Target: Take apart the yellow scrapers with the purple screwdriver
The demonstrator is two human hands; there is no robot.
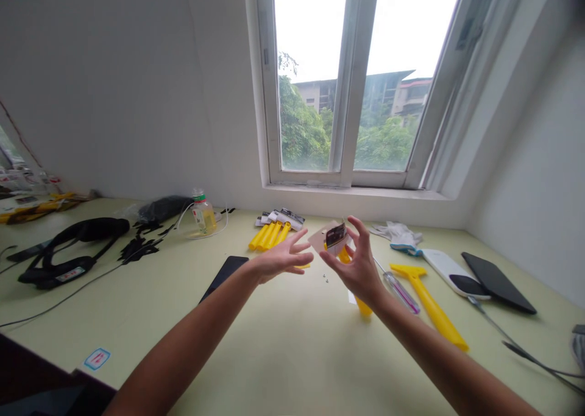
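Observation:
My right hand (359, 273) is closed around a yellow-handled scraper (364, 308), held above the table. Between thumb and fingers shows its flat head, a pale plate with a black printed label (337, 236); the handle comes out below the palm. To the left, my left hand (284, 259) is open, fingers spread, apart from the scraper. A few tiny screws (325, 278) lie on the table between the hands. A screwdriver (402, 291) with a clear purple handle rests beside my right wrist. Farther right lies a yellow scraper handle (432, 306) with a T-shaped end.
Several yellow-handled scrapers (270, 236) lie together near the wall. A black phone (223, 277) is by my left forearm. White gloves (402, 236), a white power bank (454, 274) and a black device (498, 282) lie right. A bottle (203, 215) and black head strap (75, 251) are left.

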